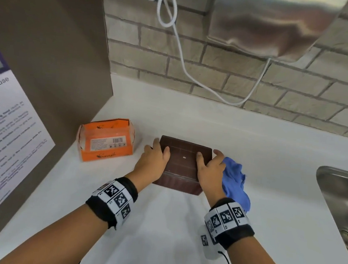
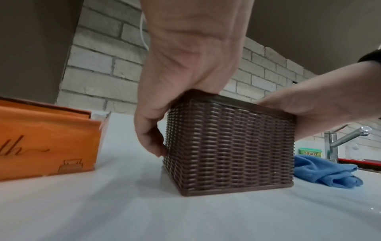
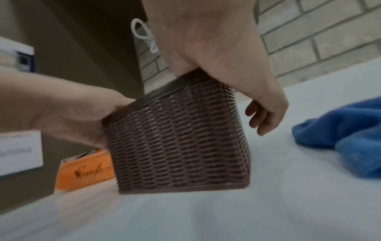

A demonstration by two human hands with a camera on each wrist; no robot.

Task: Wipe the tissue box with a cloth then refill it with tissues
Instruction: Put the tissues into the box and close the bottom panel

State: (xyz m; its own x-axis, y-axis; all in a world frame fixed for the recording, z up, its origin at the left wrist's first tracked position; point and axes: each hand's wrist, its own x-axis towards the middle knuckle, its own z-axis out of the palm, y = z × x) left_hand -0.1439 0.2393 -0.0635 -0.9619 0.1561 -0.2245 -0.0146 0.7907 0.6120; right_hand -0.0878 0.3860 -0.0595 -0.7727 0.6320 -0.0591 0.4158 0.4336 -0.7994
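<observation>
We note the tissue box (image 1: 184, 164), a brown woven-pattern cube, standing on the white surface (image 1: 170, 232) with a smooth dark panel facing up; a small pale dot sits at the panel's centre. In the right wrist view its base looks slightly tilted off the surface, though blur keeps us from being sure.

Both hands grip it. The left hand (image 1: 152, 161) clasps the left side, thumb across the top edge, fingers curled down the far left wall. The right hand (image 1: 208, 168) clasps the right side the same way, thumb on top, fingers bent over the right wall.

Just right of the box, touching or nearly touching the right hand, we see the blue cloth (image 1: 235, 184) lying crumpled on the surface. To the left, a little apart from the box, lies the orange tissue pack (image 1: 107, 139), barcode side up, close against a brown panel (image 1: 49, 57).

Further out: a steel sink (image 1: 341, 205) at the right edge, a brick wall (image 1: 236, 78) behind, and a white cable (image 1: 177, 37) hanging below a metal appliance (image 1: 273, 24).
</observation>
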